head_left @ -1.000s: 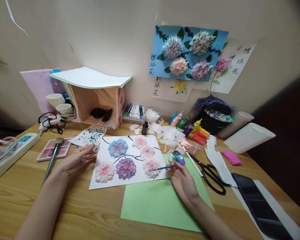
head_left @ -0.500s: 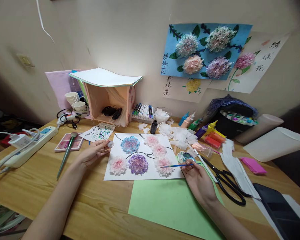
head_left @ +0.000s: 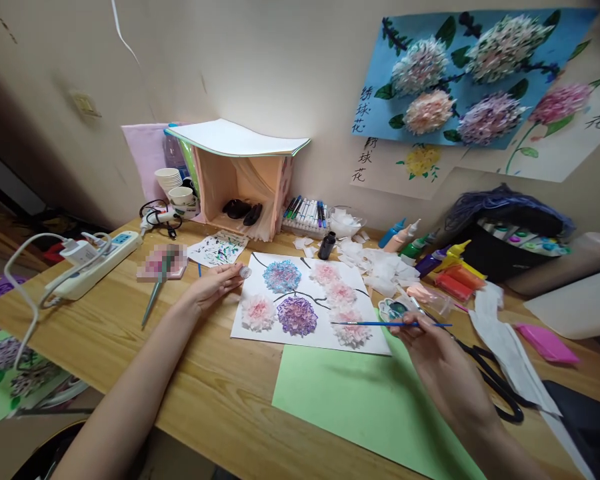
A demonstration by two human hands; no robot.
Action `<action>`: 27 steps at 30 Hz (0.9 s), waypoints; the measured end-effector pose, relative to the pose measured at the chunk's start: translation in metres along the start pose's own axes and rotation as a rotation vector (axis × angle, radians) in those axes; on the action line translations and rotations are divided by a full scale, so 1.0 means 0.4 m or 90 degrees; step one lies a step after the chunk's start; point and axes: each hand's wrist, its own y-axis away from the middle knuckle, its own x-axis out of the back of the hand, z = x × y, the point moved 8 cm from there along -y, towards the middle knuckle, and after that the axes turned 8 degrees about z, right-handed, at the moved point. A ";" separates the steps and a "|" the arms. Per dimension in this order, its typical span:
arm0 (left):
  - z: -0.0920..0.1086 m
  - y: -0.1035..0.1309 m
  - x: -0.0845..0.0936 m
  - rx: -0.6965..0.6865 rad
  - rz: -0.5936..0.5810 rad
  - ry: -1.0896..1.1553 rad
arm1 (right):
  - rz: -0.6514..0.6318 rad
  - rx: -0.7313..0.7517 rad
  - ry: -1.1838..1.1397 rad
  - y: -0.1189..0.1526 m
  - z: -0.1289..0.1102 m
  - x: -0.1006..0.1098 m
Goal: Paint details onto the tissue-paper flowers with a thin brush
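Observation:
My left hand (head_left: 219,287) pinches a small round whitish piece (head_left: 245,272) at the left edge of a white sheet (head_left: 325,332). In my right hand (head_left: 433,350) is a thin blue paintbrush (head_left: 380,325), held nearly level over the sheet's lower right part. Its tip is near the lower-right pink flower (head_left: 351,333); whether it touches cannot be seen. Raised paper flowers cover the sheet: a blue one (head_left: 282,275), a purple one (head_left: 297,315) and several pink ones. Dark branch lines run among them. A small dish with dark paint (head_left: 394,309) lies just beyond my right fingers.
Green paper (head_left: 350,393) lies under the sheet's lower edge. Behind stand a black bottle (head_left: 327,247), tissue scraps (head_left: 385,270) and paint bottles (head_left: 414,248). Black scissors (head_left: 510,407) lie at right, partly behind my arm. A power strip (head_left: 97,263) and large brush (head_left: 155,297) are at left.
The view has shifted, so the whole scene sits farther right and slightly higher. The brush tip has moved slightly left over the lower-right pink flower. Both hands keep their holds.

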 end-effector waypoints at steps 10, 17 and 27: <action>-0.006 0.003 -0.012 -0.017 0.018 0.080 | -0.279 0.398 0.152 0.080 -0.240 -0.373; -0.032 0.002 -0.032 0.012 -0.005 0.110 | -0.300 0.553 0.327 0.079 -0.237 -0.430; -0.037 0.010 -0.044 0.035 0.003 0.093 | -0.268 0.536 0.349 0.041 -0.253 -0.411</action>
